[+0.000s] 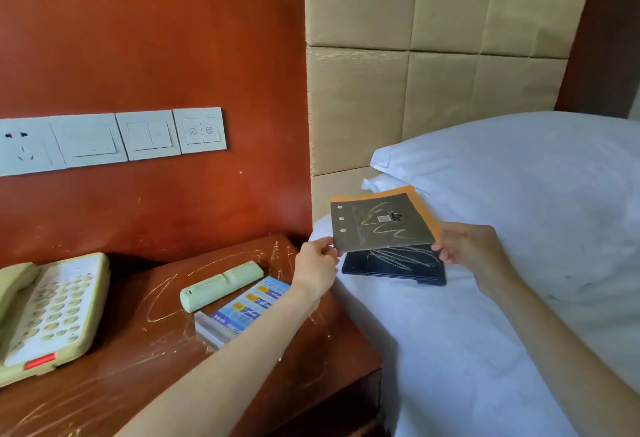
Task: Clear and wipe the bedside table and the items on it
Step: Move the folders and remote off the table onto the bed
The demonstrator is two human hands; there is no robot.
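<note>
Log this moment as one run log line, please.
step: clearing table | left hand + right hand: hold grey card over bed | on table: phone, remote

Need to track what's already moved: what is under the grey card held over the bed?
Under the grey card, held by the left hand and right hand, a dark tablet lies on the white bedsheet. Its far part is covered by the card.
</note>
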